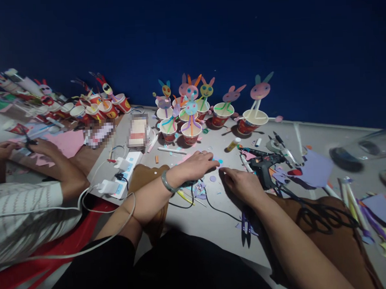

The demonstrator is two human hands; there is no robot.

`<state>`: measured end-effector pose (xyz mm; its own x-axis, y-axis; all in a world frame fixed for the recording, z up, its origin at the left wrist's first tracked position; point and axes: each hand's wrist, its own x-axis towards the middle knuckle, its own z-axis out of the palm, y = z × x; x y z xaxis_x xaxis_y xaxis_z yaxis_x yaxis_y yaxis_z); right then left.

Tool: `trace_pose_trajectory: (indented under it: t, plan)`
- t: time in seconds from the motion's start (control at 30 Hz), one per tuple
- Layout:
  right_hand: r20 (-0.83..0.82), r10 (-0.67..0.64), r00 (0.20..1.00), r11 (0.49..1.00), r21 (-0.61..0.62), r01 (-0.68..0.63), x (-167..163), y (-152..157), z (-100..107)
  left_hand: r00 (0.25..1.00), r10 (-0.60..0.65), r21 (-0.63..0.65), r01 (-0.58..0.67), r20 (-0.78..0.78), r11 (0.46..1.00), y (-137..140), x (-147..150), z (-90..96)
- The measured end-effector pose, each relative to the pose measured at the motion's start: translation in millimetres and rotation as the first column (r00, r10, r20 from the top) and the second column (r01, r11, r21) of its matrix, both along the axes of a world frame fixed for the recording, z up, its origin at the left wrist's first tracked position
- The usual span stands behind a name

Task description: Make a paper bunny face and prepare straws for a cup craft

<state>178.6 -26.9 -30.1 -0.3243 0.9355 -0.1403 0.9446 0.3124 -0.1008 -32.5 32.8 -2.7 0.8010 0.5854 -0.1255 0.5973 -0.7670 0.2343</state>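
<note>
My left hand (199,165), with a bracelet at the wrist, reaches over the table, its fingers stretched out and low. A small blue paper circle (220,161) lies at its fingertips. Just to the right, my right hand (243,184) has its fingers curled together, the tips close to the table; whatever they may hold is too small to make out. Between the hands lies a purple paper circle (213,179). A black glue gun (264,171) lies beyond my right hand. Purple-handled scissors (245,229) rest below the right wrist.
Paper cups (191,133) with paper rabbit heads on strips stand at the back. A power strip (128,171) with cables is on the left, near a co-worker's hands (42,148) holding scissors. Purple paper (313,168) and a black cable (326,215) lie on the right.
</note>
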Motion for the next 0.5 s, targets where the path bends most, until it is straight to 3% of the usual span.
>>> trace_pose_trajectory:
  t: [0.17,0.3,0.43,0.5]
  plan:
    - [-0.021,0.000,1.000,1.000,0.007,0.000,-1,1,-2,0.998,-0.016,-0.015,0.015,-0.068,1.000,-2,1,1.2]
    - [-0.109,0.008,0.994,1.000,0.025,-0.005,0,5,1,1.000,0.012,-0.003,-0.012,0.004,1.000,0,1,3.0]
    - [-0.267,0.123,0.956,0.984,0.155,-0.084,16,-12,28,0.995,0.099,0.040,-0.100,0.031,0.994,3,1,2.8]
    - [-0.252,0.134,0.958,0.963,0.261,-0.066,27,-31,46,0.992,0.129,0.036,-0.129,0.010,0.991,4,0,2.3]
